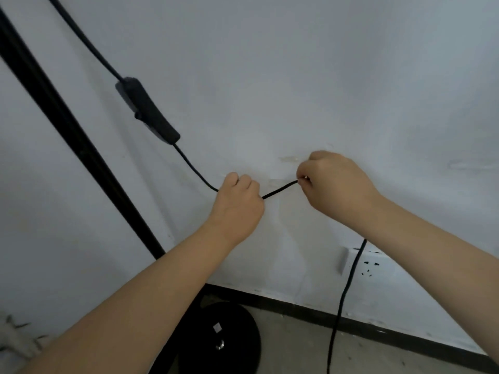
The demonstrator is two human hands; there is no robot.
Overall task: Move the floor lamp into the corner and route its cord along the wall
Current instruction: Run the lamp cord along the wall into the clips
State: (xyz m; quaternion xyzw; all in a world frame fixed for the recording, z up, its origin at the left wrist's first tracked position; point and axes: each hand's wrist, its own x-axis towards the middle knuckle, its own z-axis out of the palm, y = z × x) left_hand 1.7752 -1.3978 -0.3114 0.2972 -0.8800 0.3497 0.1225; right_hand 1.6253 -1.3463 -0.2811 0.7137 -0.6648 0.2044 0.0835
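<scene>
The floor lamp's black pole [70, 136] slants from the upper left down to its round black base [229, 338] on the floor by the wall. Its thin black cord [279, 189] comes down from the top left through an inline switch box [147, 113]. The cord then passes through both fists in front of the white wall. My left hand [239, 202] is shut on the cord. My right hand [334, 183] pinches it a short way to the right. Beyond the right hand the cord is hidden, then hangs down [344, 298] toward the floor.
A white wall socket [371, 264] sits low on the wall to the right, with the hanging cord running in front of it. A dark skirting strip [364, 326] lines the foot of the wall above the pale floor.
</scene>
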